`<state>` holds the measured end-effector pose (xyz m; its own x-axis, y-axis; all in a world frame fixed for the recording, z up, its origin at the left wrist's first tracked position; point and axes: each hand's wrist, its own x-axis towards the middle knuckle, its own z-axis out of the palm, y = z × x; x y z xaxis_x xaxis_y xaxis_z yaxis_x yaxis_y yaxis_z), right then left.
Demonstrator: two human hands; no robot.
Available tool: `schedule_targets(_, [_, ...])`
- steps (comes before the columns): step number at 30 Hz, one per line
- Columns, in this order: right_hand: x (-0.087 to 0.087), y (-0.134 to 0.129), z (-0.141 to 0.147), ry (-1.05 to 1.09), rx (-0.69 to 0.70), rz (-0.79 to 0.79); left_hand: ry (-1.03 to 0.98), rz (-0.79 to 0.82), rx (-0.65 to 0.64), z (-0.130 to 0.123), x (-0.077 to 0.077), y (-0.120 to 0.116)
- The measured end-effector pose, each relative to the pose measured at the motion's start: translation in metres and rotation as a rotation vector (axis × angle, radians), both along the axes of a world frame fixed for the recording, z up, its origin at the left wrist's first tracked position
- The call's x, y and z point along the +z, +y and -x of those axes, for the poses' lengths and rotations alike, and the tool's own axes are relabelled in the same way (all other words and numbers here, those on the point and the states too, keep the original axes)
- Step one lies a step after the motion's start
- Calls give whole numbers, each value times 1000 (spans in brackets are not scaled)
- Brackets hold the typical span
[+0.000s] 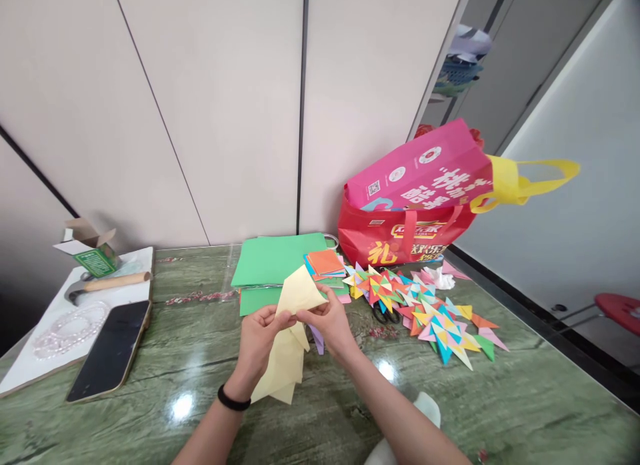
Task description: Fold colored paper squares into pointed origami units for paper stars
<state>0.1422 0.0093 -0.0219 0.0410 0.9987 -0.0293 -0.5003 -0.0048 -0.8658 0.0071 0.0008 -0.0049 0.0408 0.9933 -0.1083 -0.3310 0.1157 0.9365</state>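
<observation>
A pale yellow sheet of paper [300, 290], partly folded, is held up between both hands. My left hand [260, 331] pinches its lower left edge, and my right hand [333, 318] grips the lower right side, the two thumbs close together. Beneath them, more pale yellow papers [285, 365] lie on the green table. A small purple folded piece [317, 338] shows beside my right hand. Behind the held sheet are green papers [273, 258], with a small stack of orange and blue squares [324, 262] on top.
Colourful folded paper stars [445, 328] and black scissors handles [386, 314] lie to the right, before a red bag [410, 238] holding a pink bag [425, 171]. At left are a phone [110, 351], a wooden-handled tool [117, 281], a beaded strand [73, 328] and a green box [96, 259].
</observation>
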Motion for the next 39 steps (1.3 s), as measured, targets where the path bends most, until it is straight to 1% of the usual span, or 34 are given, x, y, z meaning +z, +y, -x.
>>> schedule_targets(3, [1,0,0,-12,10,14,-10,17,-3,0,0,0])
schedule_targets(9, [1,-1,-1,30,30,28,-8,29,-24,0,2,-2])
schedule_targets(13, [3,-2,0,17,26,13,-8,18,-32,-1,3,-2])
schedule_targets(16, [3,-2,2,-25,3,-3,27,41,-45,0,4,-2])
schedule_targets(20, [1,-1,2,-34,1,-33,36,49,-27,1,3,-2])
schedule_targets(29, [1,2,-7,-12,121,19,-4,67,-13,2,3,-1])
schedule_targets(33, [-1,3,-8,-13,131,31,14,58,2,4,4,1])
schedule_targets(39, [-2,3,-9,-20,144,3,18,59,9,5,3,2])
